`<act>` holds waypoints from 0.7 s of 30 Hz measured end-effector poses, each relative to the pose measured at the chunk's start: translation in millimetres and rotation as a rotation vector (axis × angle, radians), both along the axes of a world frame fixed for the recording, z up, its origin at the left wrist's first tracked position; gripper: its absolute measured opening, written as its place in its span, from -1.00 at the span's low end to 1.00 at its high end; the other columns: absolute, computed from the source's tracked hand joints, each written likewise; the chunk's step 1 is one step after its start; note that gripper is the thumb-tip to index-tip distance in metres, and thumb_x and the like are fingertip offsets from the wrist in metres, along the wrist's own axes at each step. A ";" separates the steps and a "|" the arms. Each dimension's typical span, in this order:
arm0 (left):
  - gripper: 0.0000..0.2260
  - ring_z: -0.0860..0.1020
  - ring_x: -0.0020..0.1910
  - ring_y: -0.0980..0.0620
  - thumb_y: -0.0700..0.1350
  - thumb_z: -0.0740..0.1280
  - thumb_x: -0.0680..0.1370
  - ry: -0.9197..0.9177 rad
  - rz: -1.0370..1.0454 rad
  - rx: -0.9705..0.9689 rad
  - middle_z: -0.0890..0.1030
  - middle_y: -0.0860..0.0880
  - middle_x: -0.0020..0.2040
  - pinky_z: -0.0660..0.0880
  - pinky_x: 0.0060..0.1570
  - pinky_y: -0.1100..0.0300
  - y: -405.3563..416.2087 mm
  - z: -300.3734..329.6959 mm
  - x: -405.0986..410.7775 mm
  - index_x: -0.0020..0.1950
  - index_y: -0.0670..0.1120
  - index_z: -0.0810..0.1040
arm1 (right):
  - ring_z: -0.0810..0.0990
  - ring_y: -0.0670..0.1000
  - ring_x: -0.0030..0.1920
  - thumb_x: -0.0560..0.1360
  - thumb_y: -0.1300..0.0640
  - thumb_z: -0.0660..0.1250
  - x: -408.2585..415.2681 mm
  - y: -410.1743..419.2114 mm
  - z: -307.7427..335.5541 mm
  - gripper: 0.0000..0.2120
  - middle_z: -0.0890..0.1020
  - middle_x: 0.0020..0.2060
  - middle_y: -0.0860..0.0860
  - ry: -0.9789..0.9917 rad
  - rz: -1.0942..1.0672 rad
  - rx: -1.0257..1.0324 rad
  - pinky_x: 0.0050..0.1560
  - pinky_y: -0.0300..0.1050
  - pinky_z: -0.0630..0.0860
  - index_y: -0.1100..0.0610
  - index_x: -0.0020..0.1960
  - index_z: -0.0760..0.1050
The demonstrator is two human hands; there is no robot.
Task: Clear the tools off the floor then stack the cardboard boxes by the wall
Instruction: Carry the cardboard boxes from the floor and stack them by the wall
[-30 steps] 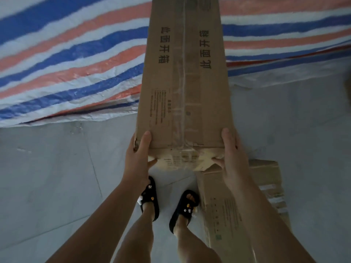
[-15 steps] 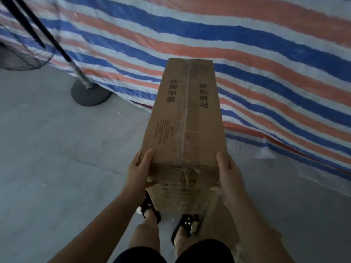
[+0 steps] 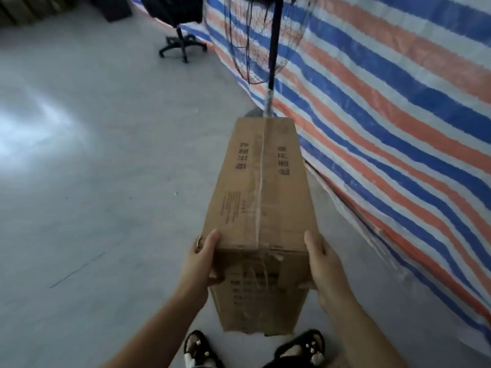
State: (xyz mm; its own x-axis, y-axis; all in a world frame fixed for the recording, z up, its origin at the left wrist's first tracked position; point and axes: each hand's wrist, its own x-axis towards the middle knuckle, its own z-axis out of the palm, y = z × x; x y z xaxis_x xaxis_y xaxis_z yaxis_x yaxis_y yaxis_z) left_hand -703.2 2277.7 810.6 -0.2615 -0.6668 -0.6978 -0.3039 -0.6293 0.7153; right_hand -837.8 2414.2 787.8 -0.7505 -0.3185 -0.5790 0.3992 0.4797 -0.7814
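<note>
**Long cardboard box carried in both hands, off the floor**

Held in the air at the near end: one long cardboard box (image 3: 261,197), brown, with clear tape along the middle of the top face and dark printed characters on both sides of the tape. Stretching away from the body, far end pointing toward the pole of a standing fan (image 3: 273,43). Near end above the feet, clear of the grey floor (image 3: 93,181).

Left hand (image 3: 202,261) pressed on the left near corner, thumb lying on the top edge, fingers wrapped under and onto the end face. Right hand (image 3: 322,264) pressed on the right near corner in the same way, thumb on top, fingers curled against the end face. Both hands closed firmly around the box, squeezing it between the palms. Torn tape and crumpled cardboard visible on the end face between the two hands.

Below the box, two black sandals (image 3: 300,349) with small decorations, standing on the floor.

To the right, a striped tarp (image 3: 398,115) in blue, orange and white, hanging along the side and folding onto the floor just beside the box. Further back, near the tarp, a black office chair (image 3: 180,30) on a wheeled base. Fan head only partly visible, its wire cage dark against the tarp.
</note>
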 end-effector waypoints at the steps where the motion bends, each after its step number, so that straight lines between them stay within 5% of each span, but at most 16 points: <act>1: -0.89 0.47 -0.13 0.10 0.05 0.26 0.57 0.006 0.038 0.000 0.49 0.06 -0.08 0.55 0.01 -0.17 -17.6 2.3 22.2 0.02 0.04 0.44 | 0.52 0.06 0.14 0.56 -0.22 0.09 16.3 -23.0 1.2 -0.57 0.48 0.09 -0.13 0.006 0.039 -0.002 0.17 0.19 0.51 -0.09 0.36 0.33; 8: -0.90 0.55 -0.15 0.03 0.03 0.27 0.57 0.050 0.314 -0.127 0.56 -0.02 -0.09 0.54 -0.26 0.05 -137.8 22.6 144.6 -0.08 0.04 0.46 | 0.47 0.14 0.22 0.57 -0.18 0.11 110.5 -193.3 17.2 -0.54 0.48 0.24 0.03 0.014 0.265 -0.046 0.07 0.20 0.54 -0.01 0.39 0.32; 11: -0.90 0.57 -0.11 0.03 0.05 0.28 0.55 0.060 0.404 -0.169 0.59 -0.01 -0.06 0.57 -0.19 0.02 -190.1 30.0 177.3 -0.04 0.04 0.48 | 0.51 0.10 0.07 0.58 -0.16 0.10 130.4 -264.6 30.1 -0.59 0.45 0.09 -0.03 -0.011 0.380 -0.069 -0.25 0.03 0.58 -0.03 0.37 0.32; 16: -0.91 0.58 -0.11 0.01 0.02 0.27 0.57 0.112 0.517 -0.214 0.60 -0.02 -0.08 0.57 -0.13 -0.01 -273.2 44.6 200.2 -0.09 0.04 0.48 | 0.49 0.15 0.13 0.57 -0.17 0.10 145.4 -374.0 47.3 -0.62 0.46 0.17 0.01 0.036 0.510 -0.108 -0.16 0.12 0.59 -0.05 0.33 0.34; 21: -0.83 0.60 -0.09 -0.04 0.03 0.28 0.56 0.143 0.585 -0.257 0.61 -0.07 -0.06 0.57 -0.15 -0.03 -368.6 47.4 192.6 0.07 -0.03 0.50 | 0.46 -0.08 -0.16 0.59 -0.16 0.05 134.3 -479.8 53.4 -0.76 0.46 -0.12 -0.14 0.033 0.619 -0.149 -0.22 0.05 0.57 -0.08 0.18 0.31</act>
State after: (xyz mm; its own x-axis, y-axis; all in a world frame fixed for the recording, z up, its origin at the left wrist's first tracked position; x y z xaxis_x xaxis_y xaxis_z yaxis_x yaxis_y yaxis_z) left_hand -510.6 1909.1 858.0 0.1164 -0.8682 -0.4824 0.1463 -0.4654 0.8729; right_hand -703.5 1934.4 841.1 -0.4183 -0.7745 -0.4745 0.0576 0.4987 -0.8648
